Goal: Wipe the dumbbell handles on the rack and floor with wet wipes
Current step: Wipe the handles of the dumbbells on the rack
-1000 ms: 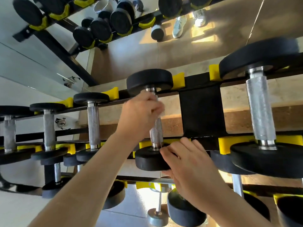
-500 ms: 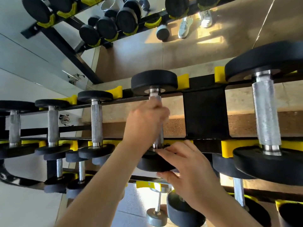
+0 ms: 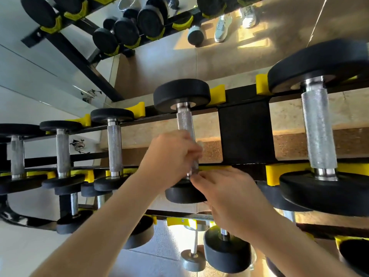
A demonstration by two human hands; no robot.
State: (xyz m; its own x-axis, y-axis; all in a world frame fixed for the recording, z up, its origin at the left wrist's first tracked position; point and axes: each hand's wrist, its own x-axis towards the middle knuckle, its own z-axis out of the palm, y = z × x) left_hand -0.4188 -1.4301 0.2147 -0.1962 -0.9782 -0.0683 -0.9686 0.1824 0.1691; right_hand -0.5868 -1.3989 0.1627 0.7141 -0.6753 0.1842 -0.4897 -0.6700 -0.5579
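The left hand [image 3: 169,154] is curled tight round the lower half of the knurled steel handle [image 3: 185,120] of a middle-sized dumbbell with round black heads [image 3: 181,94], which lies across the top tier of the black steel rack with yellow cradles [image 3: 245,130]. Its fingers wrap out of sight behind the bar. A pale, blurred scrap [image 3: 200,145] pokes out past the knuckles; it may be a wet wipe, but I cannot tell for sure. The right hand [image 3: 229,198] lies over the near head, fingers fairly straight and loose, tips right at the handle's lower collar and almost touching the left hand. It covers most of that head, and I see nothing held in it.

To the right sits a much larger black-headed dumbbell [image 3: 317,126], its near head cut off by the frame edge. To the left a row of smaller ones [image 3: 114,144] runs off the picture. Beneath the arms, lower-tier dumbbells [image 3: 225,250] show only in part. The wall mirror [image 3: 60,62] behind reflects the rack and a pair of pale shoes [image 3: 221,27].
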